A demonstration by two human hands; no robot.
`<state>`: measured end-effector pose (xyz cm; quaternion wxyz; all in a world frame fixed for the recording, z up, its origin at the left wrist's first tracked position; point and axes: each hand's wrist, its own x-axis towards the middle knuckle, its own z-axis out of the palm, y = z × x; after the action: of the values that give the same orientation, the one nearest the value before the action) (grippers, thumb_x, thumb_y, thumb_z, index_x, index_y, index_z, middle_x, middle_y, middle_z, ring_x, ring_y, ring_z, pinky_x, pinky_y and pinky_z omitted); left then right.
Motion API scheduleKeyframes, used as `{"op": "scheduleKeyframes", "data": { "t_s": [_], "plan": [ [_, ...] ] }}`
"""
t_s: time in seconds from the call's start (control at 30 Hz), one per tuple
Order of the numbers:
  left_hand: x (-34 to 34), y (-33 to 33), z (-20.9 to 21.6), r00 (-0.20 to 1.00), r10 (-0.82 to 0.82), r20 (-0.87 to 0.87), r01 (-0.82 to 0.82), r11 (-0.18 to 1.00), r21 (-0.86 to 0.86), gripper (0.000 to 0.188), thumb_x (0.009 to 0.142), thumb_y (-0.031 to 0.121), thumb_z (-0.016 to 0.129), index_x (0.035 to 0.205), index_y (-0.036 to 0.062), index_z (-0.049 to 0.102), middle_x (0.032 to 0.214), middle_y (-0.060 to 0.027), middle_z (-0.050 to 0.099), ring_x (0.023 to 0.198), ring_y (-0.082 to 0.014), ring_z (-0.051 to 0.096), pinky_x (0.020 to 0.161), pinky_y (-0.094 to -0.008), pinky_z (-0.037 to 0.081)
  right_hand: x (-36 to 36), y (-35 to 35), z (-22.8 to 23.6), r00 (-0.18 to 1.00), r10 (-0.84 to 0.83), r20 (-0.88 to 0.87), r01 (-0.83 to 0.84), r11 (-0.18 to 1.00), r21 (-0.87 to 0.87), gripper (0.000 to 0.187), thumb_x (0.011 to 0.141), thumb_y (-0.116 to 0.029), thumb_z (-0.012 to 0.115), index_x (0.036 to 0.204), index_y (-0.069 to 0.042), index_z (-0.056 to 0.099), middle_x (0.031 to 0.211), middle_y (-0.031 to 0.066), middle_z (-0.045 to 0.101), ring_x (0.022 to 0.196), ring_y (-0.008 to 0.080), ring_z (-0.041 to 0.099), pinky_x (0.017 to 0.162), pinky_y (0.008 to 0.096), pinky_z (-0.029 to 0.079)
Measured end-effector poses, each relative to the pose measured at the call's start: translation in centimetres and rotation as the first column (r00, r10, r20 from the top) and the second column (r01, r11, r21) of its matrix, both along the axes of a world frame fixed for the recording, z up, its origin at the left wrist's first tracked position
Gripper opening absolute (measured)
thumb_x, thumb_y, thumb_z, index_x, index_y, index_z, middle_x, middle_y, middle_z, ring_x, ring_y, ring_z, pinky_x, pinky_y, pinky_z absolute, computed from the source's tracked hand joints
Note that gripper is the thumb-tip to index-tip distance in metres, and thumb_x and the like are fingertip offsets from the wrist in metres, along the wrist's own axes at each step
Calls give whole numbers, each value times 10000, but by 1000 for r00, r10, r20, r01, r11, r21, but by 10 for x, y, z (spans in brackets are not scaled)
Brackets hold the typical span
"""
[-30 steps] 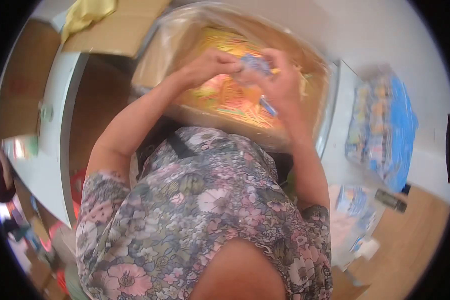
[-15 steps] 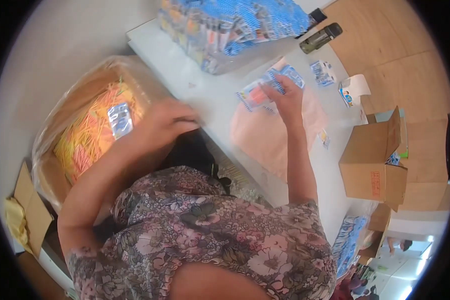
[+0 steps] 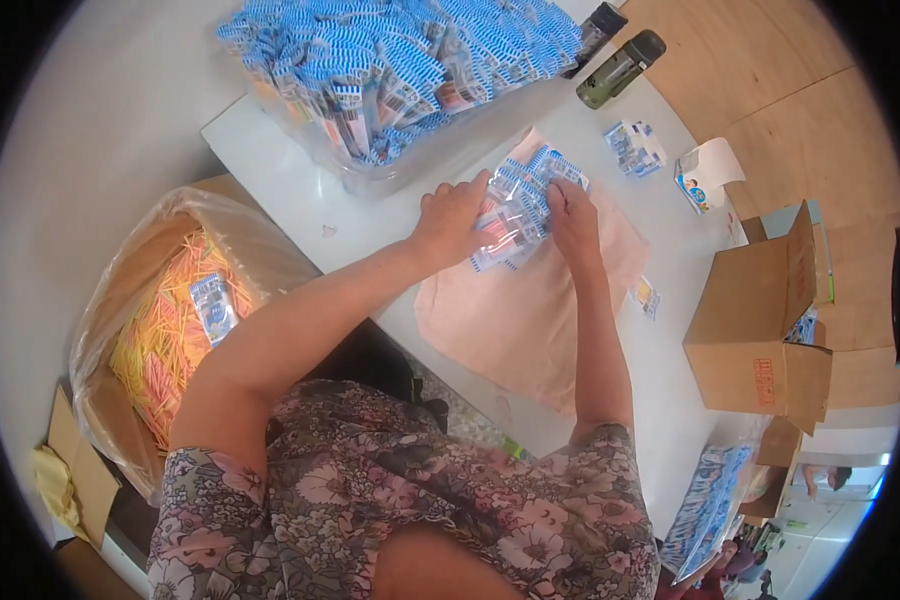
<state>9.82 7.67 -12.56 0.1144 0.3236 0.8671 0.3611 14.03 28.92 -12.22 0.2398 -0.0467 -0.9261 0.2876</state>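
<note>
Over a pink cloth (image 3: 530,330) on the white table, both hands are at a clear plastic packet (image 3: 508,222) with blue-and-white striped edges and pinkish contents. My left hand (image 3: 450,222) grips its left side, thumb below and fingers above. At its right edge my right hand (image 3: 575,222) is closed, fingers bent round the plastic. More blue-striped packets (image 3: 550,165) lie under or against it, so I cannot tell how many are held. To the left, a lined carton (image 3: 120,290) holds many thin yellow, orange and pink sticks (image 3: 165,340), with one packet (image 3: 213,308) lying on them.
A clear bin (image 3: 370,178) heaped with blue-striped packets stands at the far side. Beyond it are two bottles (image 3: 620,70). Several loose packets (image 3: 634,148) and an open cardboard box (image 3: 740,330) are on the right. A person (image 3: 830,480) shows far off at lower right.
My left hand has moved from near the carton up and right to the packet. My right hand stays at the packet. The view has shifted, showing more of the heaped bin.
</note>
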Motion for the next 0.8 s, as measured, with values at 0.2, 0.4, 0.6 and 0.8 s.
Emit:
{"op": "scheduleKeyframes", "data": {
  "t_s": [0.2, 0.4, 0.6, 0.8],
  "plan": [
    [0, 0, -8, 999, 45, 11, -45, 999, 30, 961, 636, 232, 772, 1396, 19, 223, 1195, -161, 505, 1107, -344, 429, 915, -472, 304, 6, -14, -1, 993, -117, -32, 121, 981, 153, 306, 883, -247, 522, 993, 36, 564, 913, 211, 621, 813, 356, 595, 739, 388, 464],
    [-7, 6, 6, 990, -2, 139, -2, 1000, 30, 979, 604, 196, 785, 1394, 28, 233, 1206, -166, 504, 1140, -342, 416, 944, -469, 292, 29, -18, -13, 953, -299, 39, 281, 832, -479, 379, 861, -313, 583, 960, 53, 568, 769, 114, 598, 613, 173, 560, 545, 288, 448],
    [-13, 10, 20, 975, -41, 219, 47, 999, -21, 984, 586, 162, 780, 1395, 32, 235, 1183, -147, 515, 1143, -316, 418, 942, -446, 285, 30, -22, -4, 947, -179, 267, 322, 505, -801, 339, 880, -327, 575, 842, 9, 585, 673, 20, 542, 527, 70, 465, 453, 205, 356],
    [-14, 14, 10, 991, -51, 121, 55, 998, -33, 886, 585, 149, 773, 1342, 47, 323, 1174, -125, 490, 1147, -281, 410, 927, -415, 274, 35, -30, -9, 974, -172, 148, 225, 643, -732, 320, 903, -303, 554, 794, -4, 590, 666, -23, 509, 571, 46, 421, 493, 200, 328]
  ]
}}
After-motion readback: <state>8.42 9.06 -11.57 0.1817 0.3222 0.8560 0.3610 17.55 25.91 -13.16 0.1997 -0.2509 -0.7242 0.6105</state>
